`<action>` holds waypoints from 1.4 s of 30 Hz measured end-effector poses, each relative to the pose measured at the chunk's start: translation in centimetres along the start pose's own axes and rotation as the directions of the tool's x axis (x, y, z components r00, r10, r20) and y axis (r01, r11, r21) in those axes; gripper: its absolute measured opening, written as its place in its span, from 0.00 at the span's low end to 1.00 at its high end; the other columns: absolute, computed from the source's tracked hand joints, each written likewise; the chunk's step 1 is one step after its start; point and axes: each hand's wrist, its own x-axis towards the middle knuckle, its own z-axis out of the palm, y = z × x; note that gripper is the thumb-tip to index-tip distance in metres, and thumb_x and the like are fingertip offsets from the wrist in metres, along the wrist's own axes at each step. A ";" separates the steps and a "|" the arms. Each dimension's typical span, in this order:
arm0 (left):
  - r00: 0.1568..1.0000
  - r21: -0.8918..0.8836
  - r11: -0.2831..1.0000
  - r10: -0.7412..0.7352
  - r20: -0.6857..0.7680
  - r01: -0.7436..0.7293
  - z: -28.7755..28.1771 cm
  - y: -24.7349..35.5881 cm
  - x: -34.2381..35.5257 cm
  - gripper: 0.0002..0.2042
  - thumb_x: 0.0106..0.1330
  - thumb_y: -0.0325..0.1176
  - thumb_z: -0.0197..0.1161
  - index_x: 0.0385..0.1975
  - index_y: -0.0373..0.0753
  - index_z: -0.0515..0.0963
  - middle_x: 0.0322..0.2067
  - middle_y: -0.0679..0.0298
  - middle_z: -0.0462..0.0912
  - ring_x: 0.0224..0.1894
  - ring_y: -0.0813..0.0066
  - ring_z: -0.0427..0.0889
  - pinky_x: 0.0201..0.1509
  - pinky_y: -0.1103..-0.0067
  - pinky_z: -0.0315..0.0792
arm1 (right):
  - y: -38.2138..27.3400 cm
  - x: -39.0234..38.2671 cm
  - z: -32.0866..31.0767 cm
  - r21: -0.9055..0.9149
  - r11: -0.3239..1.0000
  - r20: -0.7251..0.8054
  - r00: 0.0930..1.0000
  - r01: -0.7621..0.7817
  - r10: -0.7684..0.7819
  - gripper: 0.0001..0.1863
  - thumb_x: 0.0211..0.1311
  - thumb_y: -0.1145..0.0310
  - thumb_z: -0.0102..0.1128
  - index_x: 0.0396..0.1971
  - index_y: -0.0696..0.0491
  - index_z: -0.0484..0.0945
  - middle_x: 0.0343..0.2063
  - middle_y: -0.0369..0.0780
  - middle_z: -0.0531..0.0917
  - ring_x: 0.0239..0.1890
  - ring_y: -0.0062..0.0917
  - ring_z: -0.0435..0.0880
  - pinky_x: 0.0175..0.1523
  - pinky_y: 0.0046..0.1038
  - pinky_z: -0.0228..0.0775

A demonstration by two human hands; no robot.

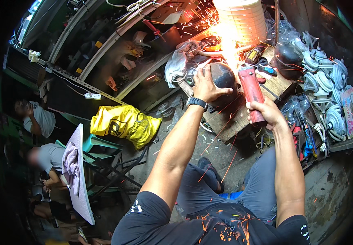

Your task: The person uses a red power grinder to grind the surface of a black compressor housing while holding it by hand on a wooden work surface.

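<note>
The red, cylindrical-bodied power tool is held with its far end angled slightly left and obscured by spark glare, just right of the dark, rounded object positioned at the wooden board.

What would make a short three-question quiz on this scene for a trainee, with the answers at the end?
1. Which hand grips the red tool, and what does the other hand touch?
2. True or false: both of the person's hands wear gloves.
3. Where is the yellow bag?
A) Left of the person's left forearm
B) Right of the person's right forearm
C) Between the person's two forearms

Key:
1. The right hand; the left hand touches a dark rounded object.
2. False; both are bare.
3. A.
</note>
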 end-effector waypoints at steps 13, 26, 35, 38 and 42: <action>0.997 0.000 0.998 -0.070 -0.014 0.070 0.3 0.8 -0.4 0.70 0.36 0.68 0.87 0.80 0.40 0.56 0.72 0.39 0.63 0.72 0.31 0.65 0.74 0.47 0.70 | 0.4 1.4 -0.9 -0.093 0.996 0.012 1.000 0.001 0.000 0.19 0.63 0.68 0.71 0.50 0.52 0.74 0.28 0.35 0.80 0.22 0.23 0.83 0.30 0.29 0.82; 0.991 0.056 0.989 -0.135 -0.007 0.135 0.0 2.1 -0.6 0.71 0.35 0.71 0.86 0.79 0.38 0.57 0.72 0.38 0.64 0.72 0.32 0.68 0.71 0.47 0.70 | 0.0 0.7 -0.5 -0.065 0.998 -0.011 1.000 0.022 -0.023 0.18 0.61 0.69 0.73 0.48 0.53 0.76 0.28 0.35 0.80 0.23 0.22 0.82 0.28 0.28 0.80; 0.991 0.043 0.990 -0.133 -0.021 0.134 0.2 1.8 -0.6 0.72 0.33 0.70 0.87 0.79 0.35 0.58 0.72 0.37 0.64 0.71 0.33 0.68 0.74 0.50 0.67 | 0.1 0.2 -0.3 -0.051 0.998 -0.004 1.000 0.030 -0.030 0.19 0.61 0.70 0.72 0.50 0.53 0.75 0.28 0.35 0.80 0.22 0.22 0.83 0.29 0.28 0.81; 0.993 0.069 0.991 -0.115 -0.040 0.117 0.2 1.9 -0.6 0.71 0.34 0.72 0.85 0.78 0.37 0.59 0.70 0.38 0.67 0.69 0.34 0.71 0.71 0.50 0.70 | -0.1 0.2 0.0 -0.097 0.994 -0.006 0.999 0.051 -0.051 0.18 0.63 0.68 0.70 0.49 0.53 0.74 0.28 0.35 0.79 0.22 0.22 0.82 0.29 0.28 0.81; 0.993 0.106 0.989 -0.096 -0.072 0.103 0.4 1.6 -0.6 0.70 0.35 0.73 0.85 0.78 0.38 0.60 0.69 0.37 0.68 0.67 0.34 0.73 0.70 0.50 0.72 | 0.6 0.3 -0.6 -0.094 0.995 0.023 0.999 0.037 -0.035 0.19 0.63 0.68 0.71 0.49 0.53 0.74 0.28 0.34 0.79 0.23 0.21 0.81 0.30 0.29 0.81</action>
